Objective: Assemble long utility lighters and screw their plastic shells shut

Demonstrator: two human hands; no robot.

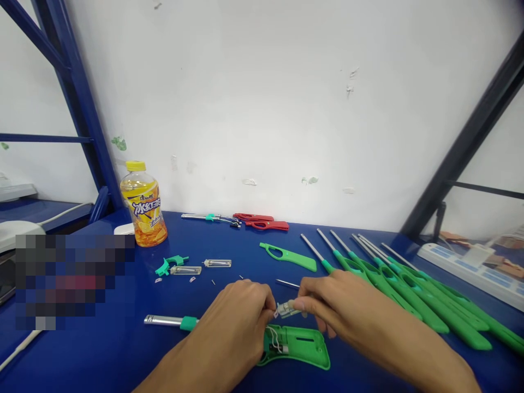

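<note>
My right hand [341, 297] grips a small clear fuel tank [287, 310] between thumb and fingers. My left hand [241, 314] is closed in a pinch at the tank's left end, on a tiny pale clip [276, 314]. Below them lies an opened green lighter shell [305, 349] with white wires inside, partly hidden by my left hand. Its metal tube [164, 320] sticks out to the left. A thin metal shaft [287, 284] points out from behind my right hand; whether that hand holds it cannot be told.
Several green lighters [409, 289] lie at right beside a white power strip [470, 273]. A green shell half [290, 256] and red shell parts [266, 224] lie farther back. Two clear tanks [218, 263] and a teal trigger piece [164, 266] are left of centre, near a drink bottle [145, 210].
</note>
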